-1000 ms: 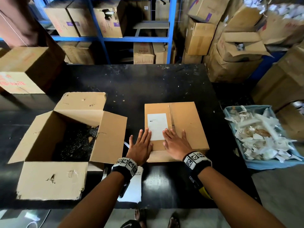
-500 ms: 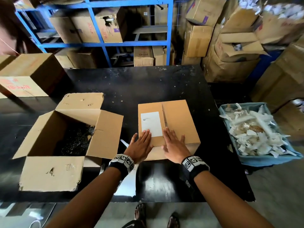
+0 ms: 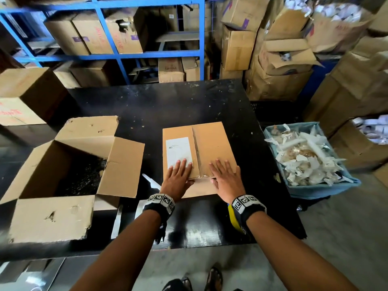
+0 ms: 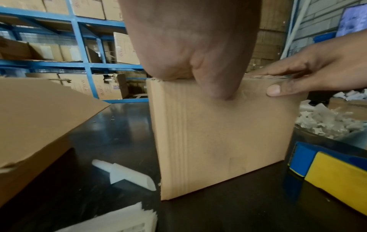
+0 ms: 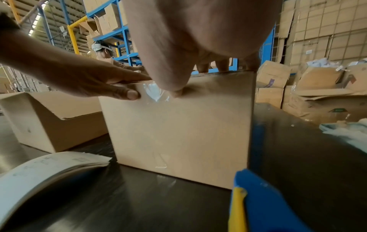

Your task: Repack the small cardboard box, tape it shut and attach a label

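The small cardboard box (image 3: pixel 199 156) stands closed on the black table (image 3: pixel 189 101), near the front edge and toward the right side. A white label (image 3: pixel 178 152) is stuck on the left half of its top. The left hand (image 3: pixel 178 178) lies flat on the near edge of the top, fingers straight and spread, the fingertips on the lower edge of the label, the thumb down on the front wall. The right hand (image 3: pixel 227 179) lies flat beside it, fingers spread on the right flap, the thumb on the front wall beside the clear tape (image 5: pixel 154 92). To the left stands a big open carton (image 3: pixel 69 175). Off the right edge is a blue bin (image 3: pixel 323 192) of paper scraps.
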`<move>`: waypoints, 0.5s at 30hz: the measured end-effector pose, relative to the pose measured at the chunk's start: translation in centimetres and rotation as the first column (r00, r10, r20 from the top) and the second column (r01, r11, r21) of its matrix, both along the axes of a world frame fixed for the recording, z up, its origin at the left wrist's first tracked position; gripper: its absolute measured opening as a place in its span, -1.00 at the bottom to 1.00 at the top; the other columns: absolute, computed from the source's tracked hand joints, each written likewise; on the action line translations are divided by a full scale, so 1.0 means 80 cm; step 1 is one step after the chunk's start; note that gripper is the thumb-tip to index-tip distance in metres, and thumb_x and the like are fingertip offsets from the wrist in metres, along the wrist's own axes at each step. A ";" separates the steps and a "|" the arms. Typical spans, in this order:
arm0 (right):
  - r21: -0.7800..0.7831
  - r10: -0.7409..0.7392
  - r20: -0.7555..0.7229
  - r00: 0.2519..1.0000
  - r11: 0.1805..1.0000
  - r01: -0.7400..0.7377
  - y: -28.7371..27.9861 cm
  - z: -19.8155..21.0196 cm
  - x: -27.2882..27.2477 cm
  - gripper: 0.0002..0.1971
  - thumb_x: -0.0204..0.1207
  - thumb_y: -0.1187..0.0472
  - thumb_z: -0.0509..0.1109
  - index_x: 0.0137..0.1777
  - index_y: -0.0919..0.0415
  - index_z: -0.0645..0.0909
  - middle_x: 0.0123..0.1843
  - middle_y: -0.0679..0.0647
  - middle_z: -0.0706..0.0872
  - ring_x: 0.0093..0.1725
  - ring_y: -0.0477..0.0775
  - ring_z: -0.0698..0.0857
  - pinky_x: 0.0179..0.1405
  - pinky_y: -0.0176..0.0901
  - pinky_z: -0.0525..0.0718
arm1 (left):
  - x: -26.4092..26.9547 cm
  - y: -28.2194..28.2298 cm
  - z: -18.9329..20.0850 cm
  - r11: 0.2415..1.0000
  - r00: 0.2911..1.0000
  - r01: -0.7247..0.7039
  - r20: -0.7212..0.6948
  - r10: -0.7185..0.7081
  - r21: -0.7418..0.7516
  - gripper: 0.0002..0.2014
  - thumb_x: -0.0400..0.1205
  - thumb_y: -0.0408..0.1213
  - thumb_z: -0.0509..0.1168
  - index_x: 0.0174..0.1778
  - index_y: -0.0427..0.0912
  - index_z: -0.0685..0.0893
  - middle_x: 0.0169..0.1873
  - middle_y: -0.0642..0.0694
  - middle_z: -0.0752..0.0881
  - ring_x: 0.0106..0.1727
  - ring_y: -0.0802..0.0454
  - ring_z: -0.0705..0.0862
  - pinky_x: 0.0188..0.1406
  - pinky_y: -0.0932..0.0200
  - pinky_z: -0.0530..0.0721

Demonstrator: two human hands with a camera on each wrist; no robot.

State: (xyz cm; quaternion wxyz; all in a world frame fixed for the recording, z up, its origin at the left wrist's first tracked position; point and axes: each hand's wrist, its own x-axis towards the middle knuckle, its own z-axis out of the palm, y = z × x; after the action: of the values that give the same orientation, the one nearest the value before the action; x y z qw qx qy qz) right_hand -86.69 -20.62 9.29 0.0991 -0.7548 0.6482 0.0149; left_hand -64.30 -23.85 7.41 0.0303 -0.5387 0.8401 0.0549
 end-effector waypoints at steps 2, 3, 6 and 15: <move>-0.012 -0.015 0.000 1.000 1.000 0.015 0.008 -0.001 0.008 -0.35 0.82 -0.06 0.06 0.82 -0.09 -0.13 0.86 0.06 -0.07 0.82 0.31 -0.01 0.66 0.53 0.09 | 0.009 -0.001 -0.004 1.000 1.000 0.023 0.012 -0.023 -0.015 -0.30 0.73 0.16 -0.04 0.76 -0.07 0.04 0.75 -0.17 0.02 0.76 -0.22 0.01 0.69 -0.24 0.12; -0.016 -0.028 -0.002 1.000 0.999 0.028 0.014 -0.002 0.013 -0.35 0.82 -0.06 0.06 0.82 -0.09 -0.11 0.86 0.07 -0.05 0.81 0.32 0.01 0.66 0.53 0.09 | 0.014 -0.002 -0.005 0.999 0.999 0.036 0.012 -0.036 -0.021 -0.29 0.71 0.18 -0.08 0.76 -0.07 0.06 0.75 -0.16 0.05 0.76 -0.21 0.04 0.69 -0.24 0.17; -0.007 -0.057 -0.022 0.998 0.998 0.057 0.023 -0.004 0.023 -0.37 0.82 -0.06 0.05 0.82 -0.09 -0.08 0.85 0.09 -0.01 0.80 0.35 0.06 0.63 0.54 0.11 | 0.025 -0.001 -0.007 0.998 0.998 0.064 0.019 -0.064 -0.017 -0.29 0.70 0.19 -0.09 0.75 -0.08 0.12 0.74 -0.17 0.14 0.74 -0.22 0.13 0.64 -0.27 0.29; 0.026 -0.063 -0.041 0.997 0.998 0.064 0.021 -0.005 0.025 -0.36 0.82 -0.09 -0.02 0.82 -0.12 -0.19 0.86 0.06 -0.13 0.82 0.32 -0.04 0.67 0.53 0.04 | 0.023 0.002 -0.006 0.999 0.999 0.032 0.002 -0.032 0.027 -0.29 0.73 0.20 -0.14 0.77 -0.04 -0.06 0.76 -0.13 -0.08 0.77 -0.19 -0.10 0.72 -0.25 0.04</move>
State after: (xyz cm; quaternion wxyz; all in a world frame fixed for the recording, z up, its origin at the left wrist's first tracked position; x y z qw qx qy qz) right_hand -84.73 -18.93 8.85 0.0965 -0.7318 0.6737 0.0358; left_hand -62.43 -23.72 6.97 0.0396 -0.5247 0.8478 0.0652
